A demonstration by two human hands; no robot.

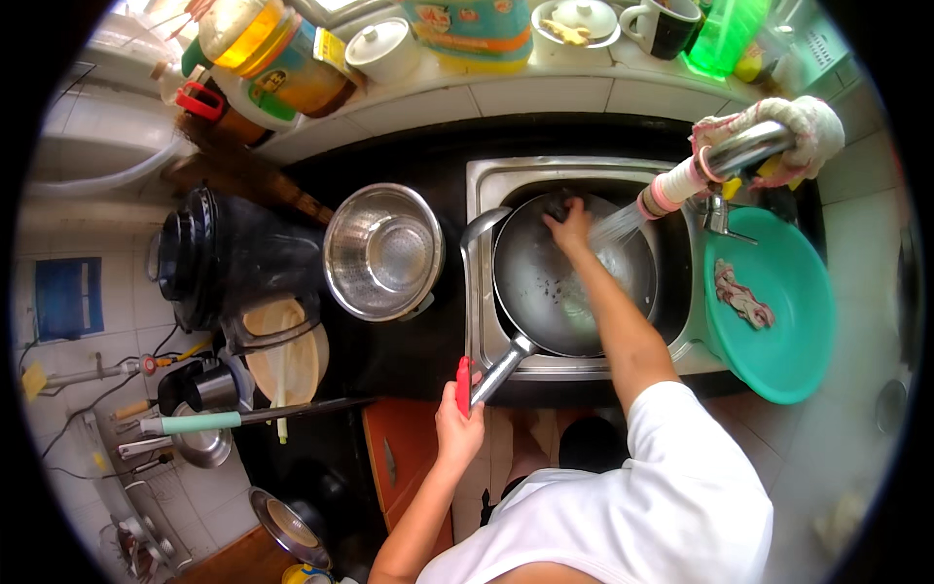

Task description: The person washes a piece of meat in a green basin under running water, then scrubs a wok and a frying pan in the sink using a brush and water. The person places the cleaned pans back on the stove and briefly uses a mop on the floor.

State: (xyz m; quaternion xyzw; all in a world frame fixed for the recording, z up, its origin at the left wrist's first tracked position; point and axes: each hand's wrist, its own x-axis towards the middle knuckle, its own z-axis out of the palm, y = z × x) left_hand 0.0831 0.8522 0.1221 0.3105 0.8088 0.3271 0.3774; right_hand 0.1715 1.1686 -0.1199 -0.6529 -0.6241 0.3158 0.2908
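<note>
A dark metal wok rests tilted in the stainless steel sink, with small dark bits and some water inside. My left hand is closed around the end of the wok's metal handle. The red handle of a long metal ladle lies in that same hand; the ladle's bowl is at the sink's left rim. Inside the wok, my right hand presses a dark scrubber against the upper wall. Water sprays past it from a cloth-wrapped faucet.
A steel colander stands on the black counter left of the sink. Right of it is a green plastic basin holding a crumpled cloth. Jars and bottles, including an oil jug, line the tiled ledge behind. A black appliance stands farther left.
</note>
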